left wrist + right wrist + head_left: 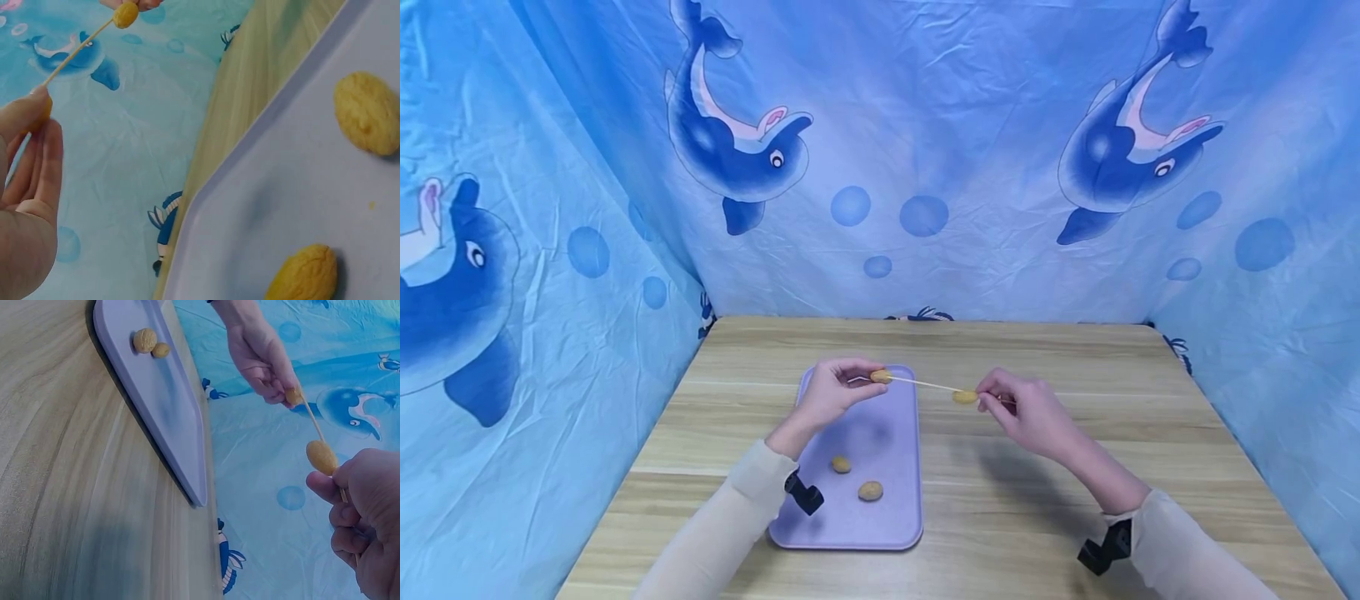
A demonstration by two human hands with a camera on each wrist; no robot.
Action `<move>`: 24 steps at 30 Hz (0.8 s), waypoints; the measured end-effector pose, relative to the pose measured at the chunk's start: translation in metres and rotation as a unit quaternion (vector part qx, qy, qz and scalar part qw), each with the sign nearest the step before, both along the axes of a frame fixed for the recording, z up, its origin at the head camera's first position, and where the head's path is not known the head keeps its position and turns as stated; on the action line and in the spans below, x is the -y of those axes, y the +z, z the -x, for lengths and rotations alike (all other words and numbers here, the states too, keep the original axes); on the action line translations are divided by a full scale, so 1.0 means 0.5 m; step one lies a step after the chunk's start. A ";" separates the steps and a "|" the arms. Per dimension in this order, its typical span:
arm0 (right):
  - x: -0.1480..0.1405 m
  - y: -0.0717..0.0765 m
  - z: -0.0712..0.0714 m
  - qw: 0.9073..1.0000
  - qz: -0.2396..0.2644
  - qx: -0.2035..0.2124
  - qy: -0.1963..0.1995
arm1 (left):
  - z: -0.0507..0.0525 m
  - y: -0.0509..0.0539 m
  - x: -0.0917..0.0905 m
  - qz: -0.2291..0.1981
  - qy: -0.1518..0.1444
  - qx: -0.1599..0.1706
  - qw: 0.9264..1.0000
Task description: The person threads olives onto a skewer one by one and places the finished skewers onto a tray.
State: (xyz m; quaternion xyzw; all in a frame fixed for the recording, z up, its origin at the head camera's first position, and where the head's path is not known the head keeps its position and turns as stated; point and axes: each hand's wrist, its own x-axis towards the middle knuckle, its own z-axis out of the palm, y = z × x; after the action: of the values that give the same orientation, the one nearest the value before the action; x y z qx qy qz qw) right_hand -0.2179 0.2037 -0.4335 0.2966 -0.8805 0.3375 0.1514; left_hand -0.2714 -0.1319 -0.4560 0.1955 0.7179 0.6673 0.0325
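In the head view, a thin pale wooden skewer (928,384) stretches between both hands above the lilac tray (898,433). My left hand (827,396) pinches a yellow-brown, oval, wrinkled ball (881,377) between thumb and fingers at the skewer's left end. The right hand (1026,412) grips the skewer at its other end, fingers curled round it in the right wrist view. A second such ball (321,457) is on the skewer, right by the right thumb and fingertips. Two loose balls, a smaller one (841,464) and a larger one (870,491), lie on the tray's nearer half.
The tray lies lengthwise on a wood-grain table (1000,525), left of its middle. Blue cloth (1000,275) with printed dolphins hangs behind the table and on both sides. Each wrist carries a black camera mount (805,493) over a light sleeve.
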 end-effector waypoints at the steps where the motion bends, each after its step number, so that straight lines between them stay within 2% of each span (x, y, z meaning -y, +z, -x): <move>1: -0.001 0.001 -0.001 1.000 0.000 0.002 -0.001 | 0.000 -0.001 0.000 -0.005 -0.002 0.008 1.000; 13: -0.006 0.004 0.002 1.000 0.003 -0.014 0.001 | 0.001 -0.005 -0.005 -0.010 -0.039 0.028 0.999; 24: 0.003 0.002 0.002 1.000 0.003 -0.007 -0.001 | 0.001 -0.004 -0.010 -0.019 -0.045 0.043 0.998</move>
State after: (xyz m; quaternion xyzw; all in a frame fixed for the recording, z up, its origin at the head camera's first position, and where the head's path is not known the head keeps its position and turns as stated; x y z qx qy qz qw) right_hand -0.2189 0.2023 -0.4323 0.2975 -0.8787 0.3378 0.1588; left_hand -0.2717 -0.1271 -0.4583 0.1997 0.6934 0.6865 0.0897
